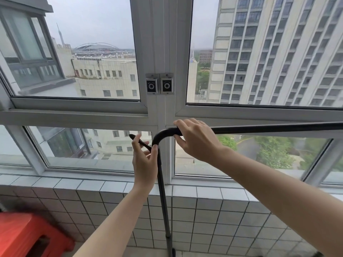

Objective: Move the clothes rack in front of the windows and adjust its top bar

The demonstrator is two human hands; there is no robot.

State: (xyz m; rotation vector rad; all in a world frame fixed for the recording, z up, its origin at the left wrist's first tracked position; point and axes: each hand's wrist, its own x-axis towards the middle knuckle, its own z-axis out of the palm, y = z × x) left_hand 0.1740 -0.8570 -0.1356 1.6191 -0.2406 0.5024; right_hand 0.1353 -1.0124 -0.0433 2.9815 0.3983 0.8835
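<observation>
A black metal clothes rack stands right in front of the windows (163,114). Its top bar (278,127) runs off to the right, and its curved corner (161,136) bends down into the left upright pole (164,201). My right hand (196,140) is closed over the top bar just right of the corner. My left hand (143,156) holds the upright just below the bend, beside a short black side hook (139,141) that sticks out to the upper left. The rack's right end is out of view.
A white-tiled low wall (213,219) and sill (92,184) run below the window frames. A red plastic stool (27,236) sits at the bottom left. Two small window locks (159,84) are on the centre frame. The pole's foot rests on the floor by the wall.
</observation>
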